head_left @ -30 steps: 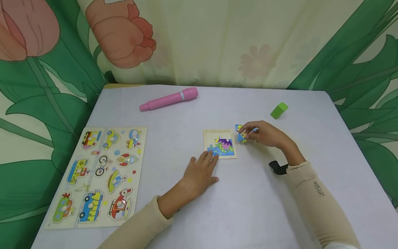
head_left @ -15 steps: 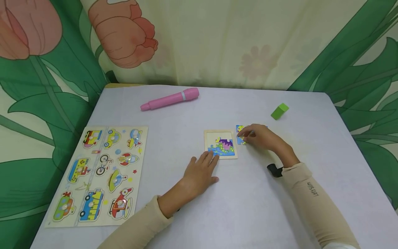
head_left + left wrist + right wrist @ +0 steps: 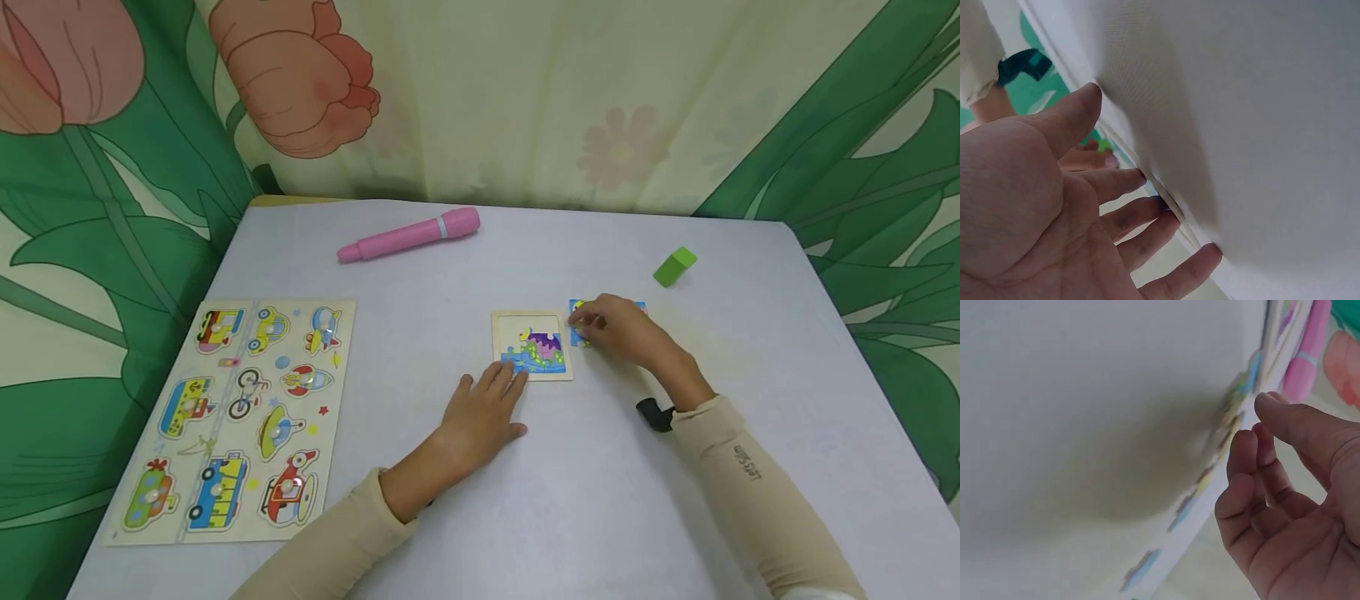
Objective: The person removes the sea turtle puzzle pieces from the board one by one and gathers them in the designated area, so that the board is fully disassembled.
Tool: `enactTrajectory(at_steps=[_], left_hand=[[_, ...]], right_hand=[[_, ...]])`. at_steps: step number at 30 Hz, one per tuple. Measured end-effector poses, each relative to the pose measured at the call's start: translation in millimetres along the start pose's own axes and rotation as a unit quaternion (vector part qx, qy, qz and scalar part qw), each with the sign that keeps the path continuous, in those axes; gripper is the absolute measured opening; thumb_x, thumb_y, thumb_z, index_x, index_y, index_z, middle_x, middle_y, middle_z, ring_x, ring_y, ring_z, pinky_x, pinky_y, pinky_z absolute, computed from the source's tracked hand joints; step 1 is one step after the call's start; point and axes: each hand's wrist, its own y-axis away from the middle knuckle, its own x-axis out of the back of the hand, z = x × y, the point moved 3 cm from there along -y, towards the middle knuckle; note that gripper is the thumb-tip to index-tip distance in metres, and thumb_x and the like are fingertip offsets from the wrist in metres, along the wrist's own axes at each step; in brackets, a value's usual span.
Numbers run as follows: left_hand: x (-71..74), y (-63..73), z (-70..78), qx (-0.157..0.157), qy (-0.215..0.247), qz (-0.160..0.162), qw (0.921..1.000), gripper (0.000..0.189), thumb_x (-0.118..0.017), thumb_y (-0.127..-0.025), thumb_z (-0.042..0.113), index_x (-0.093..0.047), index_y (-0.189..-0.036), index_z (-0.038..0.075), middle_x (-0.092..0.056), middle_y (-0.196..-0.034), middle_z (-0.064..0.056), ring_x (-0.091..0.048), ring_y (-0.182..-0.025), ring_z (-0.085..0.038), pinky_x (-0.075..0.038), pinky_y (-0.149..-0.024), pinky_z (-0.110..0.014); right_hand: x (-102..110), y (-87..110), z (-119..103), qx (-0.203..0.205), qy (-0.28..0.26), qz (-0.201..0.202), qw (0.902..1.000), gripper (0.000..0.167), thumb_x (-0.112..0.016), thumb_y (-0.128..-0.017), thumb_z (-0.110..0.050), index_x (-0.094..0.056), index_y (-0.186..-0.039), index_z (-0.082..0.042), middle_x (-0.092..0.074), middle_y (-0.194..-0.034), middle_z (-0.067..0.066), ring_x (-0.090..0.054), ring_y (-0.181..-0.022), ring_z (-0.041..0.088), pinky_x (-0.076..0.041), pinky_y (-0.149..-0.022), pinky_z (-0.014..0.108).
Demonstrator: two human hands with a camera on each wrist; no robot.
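Observation:
A small wooden puzzle frame (image 3: 495, 342) lies mid-table, with joined pieces (image 3: 545, 354) of a purple, green and blue picture in its lower part. My left hand (image 3: 480, 423) rests spread, fingertips on the frame's near left corner; the left wrist view shows its fingers (image 3: 1141, 240) along the frame's edge (image 3: 1169, 201). Right of the frame, my right hand (image 3: 621, 327) is over loose blue and yellow jigsaw pieces (image 3: 576, 338), hiding several. In the right wrist view, its bent fingers (image 3: 1244, 453) and thumb (image 3: 1269, 407) come close together beside the flat pieces (image 3: 1141, 570), no piece showing between them.
A vehicle peg puzzle board (image 3: 292, 433) lies at the left. Farther back are a thick pink pen-like stick (image 3: 408, 237) and, at the right, a green block (image 3: 675, 267). A floral curtain (image 3: 525, 100) hangs behind the table.
My right hand has shifted slightly left over the loose pieces, its fingertips nearer the frame, and a piece farther right shows past the knuckles. My left hand stays put on the frame.

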Motion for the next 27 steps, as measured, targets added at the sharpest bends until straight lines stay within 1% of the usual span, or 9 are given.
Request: enactTrajectory(at_steps=[2,5,9,12,14,17,19,23,27], left_hand=[[1.0,0.5,-0.1,0.001,0.003,0.001,1.0,0.075,-0.054,-0.103,0.052,-0.032,-0.162,0.011,-0.032,-0.165,-0.008,-0.029,-0.151,-0.023,-0.04,-0.11,-0.043],[1.6,1.1,0.1,0.001,0.01,0.0,0.9999,0.075,-0.055,-0.103,0.052,-0.033,-0.161,0.011,-0.033,-0.165,-0.008,-0.03,-0.151,-0.023,-0.041,-0.109,-0.044],[2.3,0.3,1.5,0.003,0.001,0.012,0.9999,0.075,-0.056,-0.102,0.054,-0.036,-0.16,0.01,-0.036,-0.163,-0.009,-0.033,-0.149,-0.023,-0.043,-0.107,-0.044],[3.9,-0.7,4.9,0.006,-0.027,0.017,0.9995,0.075,-0.055,-0.102,0.056,-0.037,-0.159,0.009,-0.038,-0.161,-0.008,-0.035,-0.147,-0.022,-0.044,-0.105,-0.042],[5.3,-2.1,8.7,0.009,-0.051,0.018,0.9985,0.076,-0.054,-0.102,0.058,-0.038,-0.158,0.009,-0.04,-0.159,-0.008,-0.037,-0.146,-0.022,-0.045,-0.104,-0.04],[5.9,-5.2,14.3,0.014,-0.092,0.018,0.9955,0.077,-0.05,-0.102,0.061,-0.038,-0.158,0.011,-0.041,-0.158,-0.006,-0.039,-0.144,-0.022,-0.045,-0.102,-0.038],[5.8,-7.1,17.6,0.017,-0.11,0.019,0.9936,0.078,-0.049,-0.101,0.064,-0.036,-0.159,0.013,-0.039,-0.159,-0.004,-0.04,-0.143,-0.023,-0.045,-0.101,-0.037],[5.2,-10.0,23.0,0.011,-0.142,0.014,0.9897,0.079,-0.043,-0.101,0.067,-0.031,-0.163,0.019,-0.034,-0.163,0.001,-0.041,-0.14,-0.026,-0.045,-0.097,-0.034],[4.6,-11.6,26.2,0.009,-0.162,0.011,0.9867,0.078,-0.04,-0.101,0.069,-0.03,-0.163,0.022,-0.033,-0.164,0.002,-0.041,-0.139,-0.027,-0.045,-0.092,-0.032]], right_hand=[[-1,-3.1,-9,0.003,0.002,0.0,1.0,0.021,-0.065,-0.098,0.002,-0.074,-0.117,0.001,-0.066,-0.101,0.014,-0.062,-0.097,0.033,-0.052,-0.085,0.047],[-6,-8.3,-22,0.021,-0.008,-0.004,0.9997,0.022,-0.067,-0.097,0.002,-0.073,-0.119,0.0,-0.067,-0.103,0.012,-0.063,-0.098,0.032,-0.053,-0.087,0.046],[-18,-17.3,-35,0.031,-0.029,-0.032,0.9986,0.025,-0.068,-0.098,-0.002,-0.072,-0.123,-0.002,-0.068,-0.106,0.009,-0.063,-0.098,0.028,-0.052,-0.089,0.043],[-25,-22.4,-40,0.031,-0.038,-0.057,0.9972,0.027,-0.07,-0.098,-0.004,-0.071,-0.125,-0.002,-0.068,-0.109,0.009,-0.064,-0.099,0.026,-0.052,-0.09,0.041],[-28,-23.3,-40,0.036,-0.04,-0.063,0.9965,0.028,-0.071,-0.097,-0.005,-0.071,-0.125,-0.001,-0.068,-0.11,0.009,-0.064,-0.099,0.025,-0.052,-0.09,0.041],[-29,-22.9,-39,0.043,-0.036,-0.061,0.9966,0.028,-0.072,-0.096,-0.005,-0.071,-0.124,-0.001,-0.068,-0.11,0.009,-0.065,-0.101,0.026,-0.052,-0.09,0.041],[-30,-22.9,-38,0.046,-0.035,-0.059,0.9966,0.027,-0.072,-0.096,-0.005,-0.071,-0.123,-0.001,-0.068,-0.109,0.009,-0.064,-0.102,0.026,-0.052,-0.091,0.042],[-31,-23.6,-38,0.046,-0.037,-0.058,0.9966,0.026,-0.073,-0.096,-0.005,-0.072,-0.122,-0.002,-0.068,-0.108,0.008,-0.064,-0.102,0.026,-0.052,-0.092,0.042],[-32,-24.7,-37,0.038,-0.039,-0.057,0.9969,0.027,-0.074,-0.095,-0.006,-0.071,-0.122,-0.002,-0.068,-0.107,0.007,-0.063,-0.099,0.024,-0.052,-0.091,0.041]])
